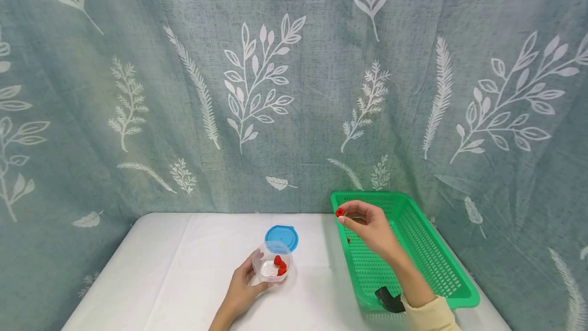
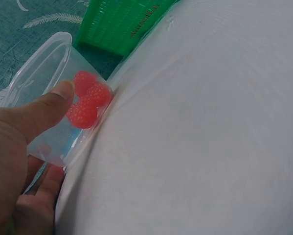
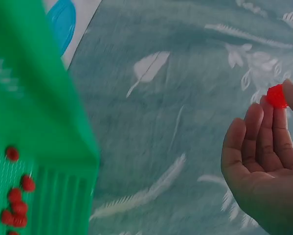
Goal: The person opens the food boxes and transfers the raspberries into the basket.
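In the head view my left hand [image 1: 245,282] grips a clear plastic tub [image 1: 263,271] from its left side, thumb in front. Red raspberries [image 2: 92,93] lie together at the bottom of the tub, seen through its wall in the left wrist view. My right hand [image 1: 372,223] is raised over the left rim of a green basket [image 1: 450,264] and pinches one raspberry [image 3: 277,96] between thumb and fingertips. More raspberries [image 3: 19,207] lie on the basket floor in the right wrist view; in the head view only a bit of red shows past the hand.
A round blue lid [image 1: 287,237] lies on the white-covered table [image 1: 184,269] just behind the tub. A black object [image 1: 388,300] shows by the right wrist, over the basket's near end. Behind the table hangs a leaf-patterned curtain [image 1: 285,116].
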A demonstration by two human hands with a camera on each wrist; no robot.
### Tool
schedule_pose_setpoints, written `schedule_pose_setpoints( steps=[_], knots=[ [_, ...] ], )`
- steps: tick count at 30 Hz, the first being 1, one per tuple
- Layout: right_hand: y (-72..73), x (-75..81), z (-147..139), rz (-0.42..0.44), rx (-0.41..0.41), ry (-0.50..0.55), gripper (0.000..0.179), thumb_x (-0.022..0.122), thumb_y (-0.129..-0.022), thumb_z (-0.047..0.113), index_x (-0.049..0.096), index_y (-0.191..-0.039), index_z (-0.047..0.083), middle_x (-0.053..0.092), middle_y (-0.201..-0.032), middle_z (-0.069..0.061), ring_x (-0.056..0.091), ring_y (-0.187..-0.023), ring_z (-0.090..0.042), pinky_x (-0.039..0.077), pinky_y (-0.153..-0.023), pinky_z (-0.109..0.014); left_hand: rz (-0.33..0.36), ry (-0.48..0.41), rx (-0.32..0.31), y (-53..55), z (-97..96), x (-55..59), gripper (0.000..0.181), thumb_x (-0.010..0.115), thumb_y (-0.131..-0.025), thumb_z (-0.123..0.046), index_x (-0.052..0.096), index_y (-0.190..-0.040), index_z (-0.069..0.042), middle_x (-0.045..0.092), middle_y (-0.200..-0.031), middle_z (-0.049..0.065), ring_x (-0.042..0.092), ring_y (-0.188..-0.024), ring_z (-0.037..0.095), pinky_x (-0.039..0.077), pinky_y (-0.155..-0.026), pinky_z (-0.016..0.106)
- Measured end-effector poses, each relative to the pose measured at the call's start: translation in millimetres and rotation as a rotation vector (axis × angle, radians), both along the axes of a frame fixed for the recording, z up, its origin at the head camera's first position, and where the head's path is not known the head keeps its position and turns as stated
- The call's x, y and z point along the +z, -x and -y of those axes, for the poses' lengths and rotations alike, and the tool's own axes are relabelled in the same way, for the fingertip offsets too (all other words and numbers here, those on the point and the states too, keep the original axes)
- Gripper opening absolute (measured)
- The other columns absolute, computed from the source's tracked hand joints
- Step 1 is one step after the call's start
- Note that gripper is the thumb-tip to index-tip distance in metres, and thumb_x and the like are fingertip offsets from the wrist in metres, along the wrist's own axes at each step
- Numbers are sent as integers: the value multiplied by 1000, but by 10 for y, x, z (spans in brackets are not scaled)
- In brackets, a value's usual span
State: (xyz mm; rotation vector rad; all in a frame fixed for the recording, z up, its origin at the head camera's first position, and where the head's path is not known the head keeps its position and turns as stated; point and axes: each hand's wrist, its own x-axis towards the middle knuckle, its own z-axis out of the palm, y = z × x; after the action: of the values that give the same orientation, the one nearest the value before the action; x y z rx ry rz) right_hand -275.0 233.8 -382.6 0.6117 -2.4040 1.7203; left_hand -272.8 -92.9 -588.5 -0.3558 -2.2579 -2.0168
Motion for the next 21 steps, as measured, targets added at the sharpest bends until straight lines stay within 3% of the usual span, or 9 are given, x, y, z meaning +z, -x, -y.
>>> schedule_pose_setpoints(
  steps=[4,8,17,21],
  knots=[
    [129,-9,-196,33,-64,-16,30,71,-97,24,68,-120,6,69,-115,-17,68,-92,-11,58,-72,-24,7,-11,-6,1,-1,9,91,87,-77,-5,38,-153,3,44,-156,22,40,-146,38,36,-119,42],
    [280,-77,-350,21,-131,-44,35,69,-98,27,67,-125,4,69,-118,-13,65,-104,-7,57,-90,-22,15,-1,-9,2,3,15,91,86,-77,-3,37,-154,3,45,-155,22,41,-145,38,36,-118,42],
    [655,-312,-577,38,-245,-80,40,68,-99,28,66,-129,2,68,-122,-17,62,-103,-9,56,-85,-20,25,-2,-12,13,8,4,92,86,-77,-2,36,-155,3,45,-155,24,42,-145,39,36,-118,40],
    [737,-358,-621,98,-263,-89,39,68,-99,22,64,-129,-3,67,-123,-20,62,-106,-17,55,-85,-21,24,7,-10,11,8,-2,92,86,-77,-2,36,-154,3,45,-155,24,42,-144,40,36,-118,40]
  ],
)
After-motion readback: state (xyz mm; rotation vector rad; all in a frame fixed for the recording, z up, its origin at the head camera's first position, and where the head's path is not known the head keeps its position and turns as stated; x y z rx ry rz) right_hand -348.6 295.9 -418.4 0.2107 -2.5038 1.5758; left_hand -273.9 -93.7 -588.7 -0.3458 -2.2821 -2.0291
